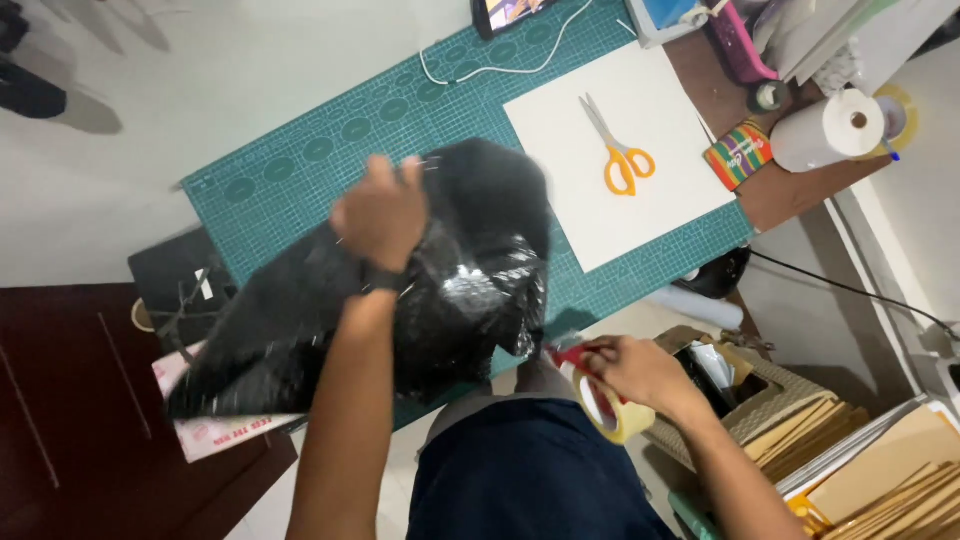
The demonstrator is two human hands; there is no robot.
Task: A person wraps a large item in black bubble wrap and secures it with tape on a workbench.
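Clearly, relative to the green gridded cutting mat [300, 170]:
Left hand [381, 215]: closed on the black crinkled plastic parcel [420, 285] lying on the mat; it is best kept pressed flat.
Right hand [640, 372]: gripping the clear packing-tape roll [610, 408] off the mat's near edge; tape is best pulled taut.
Orange-handled scissors [618, 150]: on white sheet [620, 150] upon the mat's right end.

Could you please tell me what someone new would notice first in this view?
The crinkled, shiny black plastic parcel dominates the middle of the green cutting mat, pressed down by the left hand. Near the table's front edge, the right hand grips a roll of clear packing tape. Orange-handled scissors lie on a white sheet.
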